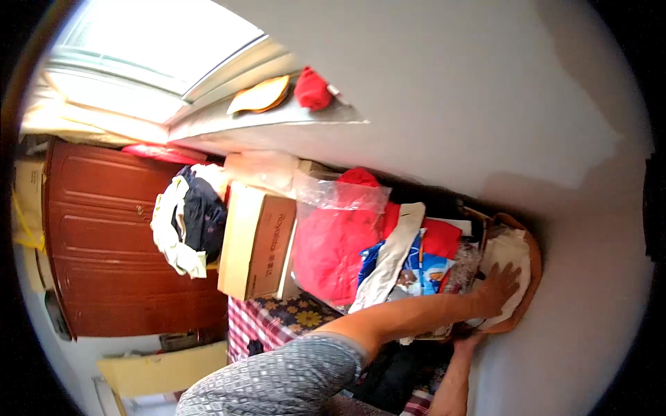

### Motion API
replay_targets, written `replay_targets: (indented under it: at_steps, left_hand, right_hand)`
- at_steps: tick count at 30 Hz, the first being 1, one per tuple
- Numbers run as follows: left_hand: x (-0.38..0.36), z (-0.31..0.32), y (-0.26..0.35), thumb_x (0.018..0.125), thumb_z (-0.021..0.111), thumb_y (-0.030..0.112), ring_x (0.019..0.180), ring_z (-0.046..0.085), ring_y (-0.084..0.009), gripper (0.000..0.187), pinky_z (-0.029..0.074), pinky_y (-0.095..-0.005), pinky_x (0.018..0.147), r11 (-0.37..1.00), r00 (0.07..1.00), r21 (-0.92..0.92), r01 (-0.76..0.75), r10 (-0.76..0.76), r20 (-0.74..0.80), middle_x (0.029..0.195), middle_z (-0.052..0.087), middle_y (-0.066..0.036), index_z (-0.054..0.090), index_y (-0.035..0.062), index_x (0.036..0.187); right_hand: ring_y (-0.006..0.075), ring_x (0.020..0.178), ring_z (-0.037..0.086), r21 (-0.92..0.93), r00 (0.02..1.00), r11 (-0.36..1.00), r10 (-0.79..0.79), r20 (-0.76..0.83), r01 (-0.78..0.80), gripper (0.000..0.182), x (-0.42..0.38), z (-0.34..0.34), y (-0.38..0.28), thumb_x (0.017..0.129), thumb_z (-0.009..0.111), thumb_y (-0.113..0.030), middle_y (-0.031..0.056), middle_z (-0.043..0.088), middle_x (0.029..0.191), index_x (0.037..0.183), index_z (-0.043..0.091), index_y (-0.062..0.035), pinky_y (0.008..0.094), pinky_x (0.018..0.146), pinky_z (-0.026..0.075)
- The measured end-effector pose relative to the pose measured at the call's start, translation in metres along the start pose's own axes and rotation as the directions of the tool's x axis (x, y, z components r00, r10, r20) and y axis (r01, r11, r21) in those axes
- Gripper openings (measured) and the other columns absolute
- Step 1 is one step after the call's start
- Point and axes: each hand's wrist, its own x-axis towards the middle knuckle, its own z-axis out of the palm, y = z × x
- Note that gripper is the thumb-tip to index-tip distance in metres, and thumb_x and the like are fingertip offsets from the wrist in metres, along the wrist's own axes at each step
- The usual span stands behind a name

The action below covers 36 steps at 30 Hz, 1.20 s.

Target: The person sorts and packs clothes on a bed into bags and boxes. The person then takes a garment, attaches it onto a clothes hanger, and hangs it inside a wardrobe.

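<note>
Head view shows a smooth grey wall (472, 104), which stretches above and to the right of the 2 hands. Far to the left of the left hand (498, 288) stands a reddish-brown wooden wardrobe with panelled doors (118, 236). Nearer to this hand, but also on its left, lie a big rounded bundle of bright red fabric (326, 253) and a brown cardboard box with dark printed letters (270, 243). The brown-rimmed container with a curved edge (533, 267) is around the left hand, beside the wall. Closer on the left side of this hand there are a long beige strip of cloth (392, 256) and a blue printed item (420, 267). Inside the container is a crumpled cream-coloured cloth (505, 251); the left hand rests on it, with fingers spread and not clenched. The right hand (468, 341) is just below the left hand, at the lower edge of the container; its fingers are hidden, so I cannot tell if it grasps something.
</note>
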Motion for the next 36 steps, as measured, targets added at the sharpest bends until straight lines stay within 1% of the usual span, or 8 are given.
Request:
replay_targets:
  at_steps: [8,13,14,17,20,26,32,36]
  left_hand:
    - [0.039,0.081,-0.003,0.082,0.071,0.047,0.147,0.023,-0.0454,0.083,0.021,-0.0666,0.114,0.997,0.997,0.064,0.044,-0.048,0.065,0.162,0.026,-0.021,0.042,0.0144,0.152]
    - [-0.049,-0.006,0.025,0.087,0.066,0.039,0.144,0.033,-0.0412,0.071,0.027,-0.0552,0.117,0.951,0.994,-0.298,-0.076,0.048,-0.101,0.157,0.034,-0.022,0.045,0.0051,0.147]
    - [-0.081,-0.041,0.024,0.088,0.066,0.034,0.142,0.034,-0.0439,0.068,0.029,-0.0522,0.117,0.934,0.951,-0.192,-0.301,0.279,-0.134,0.154,0.037,-0.024,0.045,0.0004,0.144]
    - [-0.190,-0.104,0.029,0.092,0.069,0.021,0.136,0.044,-0.0414,0.060,0.038,-0.0469,0.114,0.736,0.947,-0.647,-0.201,-0.021,-0.319,0.146,0.047,-0.025,0.044,-0.0025,0.141]
    - [-0.293,-0.120,0.021,0.091,0.074,0.023,0.130,0.051,-0.0378,0.057,0.042,-0.0439,0.108,0.794,0.888,-0.602,0.086,-0.335,-0.315,0.142,0.052,-0.021,0.050,0.0007,0.138]
    - [-0.447,-0.129,-0.011,0.084,0.079,0.024,0.123,0.057,-0.0367,0.051,0.046,-0.0437,0.105,0.635,0.471,-0.568,0.523,-0.771,-0.428,0.132,0.061,-0.019,0.060,0.0022,0.126]
    - [-0.532,-0.159,-0.060,0.082,0.078,0.021,0.133,0.046,-0.0423,0.056,0.037,-0.0497,0.113,0.538,0.179,-0.469,0.700,-0.769,-0.614,0.143,0.050,-0.024,0.057,0.0001,0.129]
    - [-0.565,-0.181,-0.105,0.078,0.082,0.024,0.142,0.032,-0.0447,0.074,0.027,-0.0545,0.118,0.503,0.152,-0.361,0.785,-0.721,-0.676,0.154,0.036,-0.025,0.049,0.0017,0.140]
  right_hand:
    - [0.0345,0.136,0.041,0.096,0.976,0.983,0.167,-0.141,-0.154,0.077,-0.035,0.054,-0.022,0.097,0.045,-0.065,0.0129,0.042,0.149,0.152,0.038,-0.0126,0.0525,0.110,0.037]
    - [0.0330,0.131,0.047,-0.240,0.999,0.970,-0.016,0.052,0.028,0.071,-0.032,-0.007,-0.037,0.095,0.054,-0.063,0.0073,0.048,0.146,0.145,0.047,-0.0119,0.0477,0.103,0.045]
    - [0.0330,0.131,0.047,-0.251,0.998,0.967,-0.024,0.064,0.040,0.071,-0.041,-0.014,-0.042,0.095,0.054,-0.063,0.0073,0.048,0.146,0.145,0.047,-0.0119,0.0477,0.103,0.045]
    - [0.0302,0.128,0.053,-0.396,0.992,0.917,0.001,-0.124,-0.050,0.077,-0.071,-0.030,-0.034,0.094,0.057,-0.064,0.0095,0.045,0.150,0.149,0.041,-0.0131,0.0448,0.104,0.046]
    - [0.0314,0.133,0.051,-0.491,0.924,0.852,-0.023,-0.382,-0.182,0.086,-0.077,-0.049,-0.024,0.094,0.057,-0.065,0.0139,0.038,0.157,0.158,0.027,-0.0160,0.0444,0.110,0.043]
    - [0.0385,0.137,0.047,-0.720,0.943,0.648,-0.009,-0.332,-0.248,0.079,-0.132,-0.053,-0.031,0.103,0.045,-0.056,0.0199,0.035,0.157,0.160,0.017,-0.0093,0.0467,0.108,0.048]
    - [0.0368,0.113,0.065,-0.833,0.931,0.484,-0.089,-0.353,-0.270,0.064,-0.168,-0.040,-0.038,0.104,0.050,-0.044,0.0206,0.052,0.142,0.153,0.033,-0.0058,0.0473,0.088,0.058]
    - [0.0343,0.103,0.068,-0.904,0.946,0.382,-0.171,-0.274,-0.193,0.057,-0.189,-0.026,-0.021,0.103,0.053,-0.040,0.0198,0.056,0.137,0.147,0.040,-0.0051,0.0447,0.079,0.059]
